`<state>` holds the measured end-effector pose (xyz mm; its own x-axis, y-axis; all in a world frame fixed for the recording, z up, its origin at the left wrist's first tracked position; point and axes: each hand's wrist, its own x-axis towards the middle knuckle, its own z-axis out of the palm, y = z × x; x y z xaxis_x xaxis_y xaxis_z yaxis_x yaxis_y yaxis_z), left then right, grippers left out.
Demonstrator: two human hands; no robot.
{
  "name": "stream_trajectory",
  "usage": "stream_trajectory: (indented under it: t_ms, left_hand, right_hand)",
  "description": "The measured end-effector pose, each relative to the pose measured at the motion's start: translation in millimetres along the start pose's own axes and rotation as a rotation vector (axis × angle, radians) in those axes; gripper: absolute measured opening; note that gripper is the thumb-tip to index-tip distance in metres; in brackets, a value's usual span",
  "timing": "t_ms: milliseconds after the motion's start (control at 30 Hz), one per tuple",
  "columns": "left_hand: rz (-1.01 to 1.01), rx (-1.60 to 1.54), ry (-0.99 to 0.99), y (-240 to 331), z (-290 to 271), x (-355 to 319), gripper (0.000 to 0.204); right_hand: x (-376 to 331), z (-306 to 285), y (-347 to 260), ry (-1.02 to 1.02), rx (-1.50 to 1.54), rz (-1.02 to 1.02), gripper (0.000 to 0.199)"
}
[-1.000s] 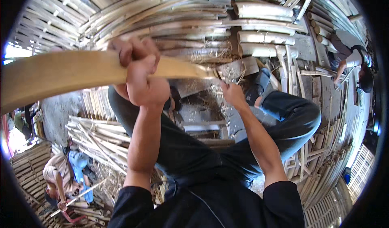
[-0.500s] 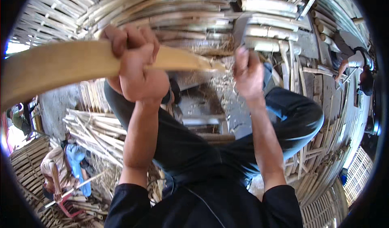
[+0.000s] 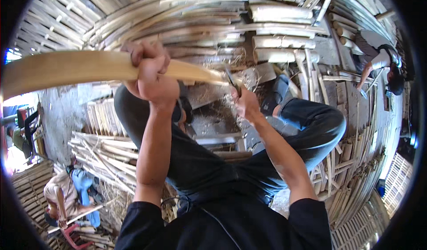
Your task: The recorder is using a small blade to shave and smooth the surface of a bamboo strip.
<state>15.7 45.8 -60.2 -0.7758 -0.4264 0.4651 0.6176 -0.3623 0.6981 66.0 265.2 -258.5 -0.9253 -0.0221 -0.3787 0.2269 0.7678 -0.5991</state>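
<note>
Bamboo slat point(image 3: 66, 68) gripped in left hand point(image 3: 149, 74); right hand point(image 3: 245, 104) clasps blade point(image 3: 232, 82) at its tip.

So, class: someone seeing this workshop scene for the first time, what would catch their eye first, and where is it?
The long pale bamboo slat sweeping in from the left, gripped mid-length by the left hand. Next, the right hand at centre, holding a dark knife at the slat's tapered end. Behind, stacked bamboo poles fill the top of the view.

Two hands point(image 3: 151, 74) point(image 3: 246, 104) – one bamboo slat point(image 3: 66, 68), one knife point(image 3: 232, 80) – three other people point(image 3: 66, 192)
</note>
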Motion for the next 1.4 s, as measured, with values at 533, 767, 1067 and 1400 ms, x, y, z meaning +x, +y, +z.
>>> stream_trajectory:
  t_ms: [533,767,1067,1400]
  left_hand:
    - [0.035,0.270,0.083,49,-14,22,0.022]
    - [0.110,0.276,-0.040,33,8,20,0.023]
    - [0.083,0.323,-0.114,34,4,19,0.025]
    - [0.039,0.240,-0.015,30,6,25,0.024]
  right_hand:
    - [2,20,-17,0.101,0.172,-0.105,0.057]
    - [-23,-25,-52,0.144,0.253,-0.242,0.052]
    - [-56,-80,-130,0.287,0.947,-0.311,0.044]
    - [5,46,-9,0.047,0.137,-0.119,0.044]
